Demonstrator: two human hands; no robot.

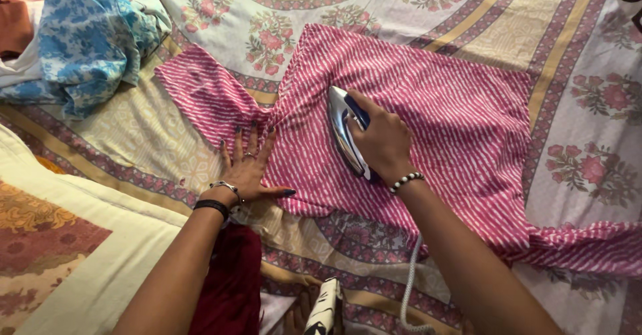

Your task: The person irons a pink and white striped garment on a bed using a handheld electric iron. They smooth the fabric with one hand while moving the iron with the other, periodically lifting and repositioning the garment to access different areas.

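Observation:
A pink garment with white stripes (441,107) lies spread flat on a floral bedsheet (575,54). My right hand (381,138) grips the handle of a silver and blue clothes iron (342,129), which rests on the garment's middle. My left hand (249,164) lies flat with fingers spread on the garment's lower left part, near the sleeve, and holds nothing. Both wrists wear bracelets.
A blue and white printed cloth pile (90,37) sits at the upper left. A dark red cloth (231,288) lies under my left forearm. The iron's white cord (409,285) trails down toward the bottom edge. A patterned quilt (60,255) covers the lower left.

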